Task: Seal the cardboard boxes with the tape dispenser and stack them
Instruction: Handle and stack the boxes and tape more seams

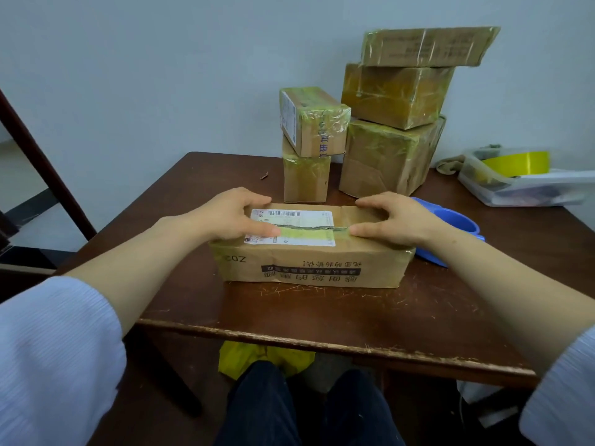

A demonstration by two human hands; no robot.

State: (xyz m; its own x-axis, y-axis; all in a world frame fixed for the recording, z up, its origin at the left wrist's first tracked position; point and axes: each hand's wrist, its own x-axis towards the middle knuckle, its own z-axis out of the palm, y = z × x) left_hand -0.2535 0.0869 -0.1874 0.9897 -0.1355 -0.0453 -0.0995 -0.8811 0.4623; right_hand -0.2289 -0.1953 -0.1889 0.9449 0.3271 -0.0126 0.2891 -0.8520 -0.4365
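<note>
A long cardboard box [309, 265] with a white shipping label lies in the middle of the brown table [322, 310]. My left hand [235, 214] rests on its top at the left end, fingers reaching over the far edge and thumb on the taped seam. My right hand [396, 218] presses the top at the right end in the same way. A blue tape dispenser [457, 226] lies on the table just right of the box, partly hidden behind my right hand. Two stacks of taped boxes stand behind: a two-box stack [309, 146] and a taller three-box stack [396, 123].
A clear plastic bin [521, 185] holding a yellow tape roll [518, 162] sits at the table's right back. A dark chair frame [45, 169] stands at the left. A yellow bag [267, 362] lies under the table near my legs.
</note>
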